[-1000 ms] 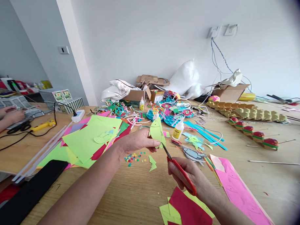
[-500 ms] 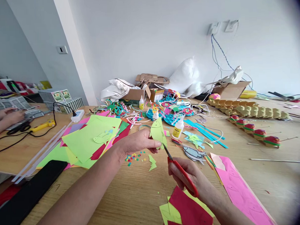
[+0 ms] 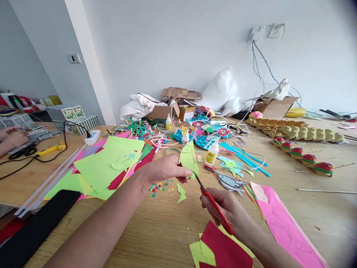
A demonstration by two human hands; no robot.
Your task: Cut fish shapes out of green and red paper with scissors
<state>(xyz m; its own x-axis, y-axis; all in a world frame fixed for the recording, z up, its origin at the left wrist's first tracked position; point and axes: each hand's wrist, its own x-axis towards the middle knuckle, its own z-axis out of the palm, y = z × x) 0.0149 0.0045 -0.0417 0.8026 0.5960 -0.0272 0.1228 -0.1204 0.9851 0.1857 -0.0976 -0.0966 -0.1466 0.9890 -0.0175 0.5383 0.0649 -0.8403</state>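
Observation:
My left hand point(image 3: 170, 168) pinches a light green paper fish point(image 3: 187, 155) upright, with pencil lines and an eye drawn on it. Red-handled scissors point(image 3: 214, 209) are in my right hand point(image 3: 228, 210), their blades touching the lower edge of the paper. Below lies a small jagged green scrap point(image 3: 181, 193), beside a scatter of coloured paper dots point(image 3: 161, 187). Right of the scissors rests a grey-blue paper fish point(image 3: 231, 182). Red paper point(image 3: 226, 245) over yellow-green pieces lies at the front, below my right hand.
Coloured sheets point(image 3: 100, 168) are piled at left, near a black phone-like slab point(image 3: 38, 232). A glue bottle point(image 3: 212, 151) stands behind the grey fish. Pink paper point(image 3: 287, 224) and egg-carton caterpillars point(image 3: 302, 157) lie at right. Another person's hands point(image 3: 13, 138) are at far left.
The scissor handles have turned slightly and look closer together at the paper's lower edge. My left hand and the green fish stay almost in place.

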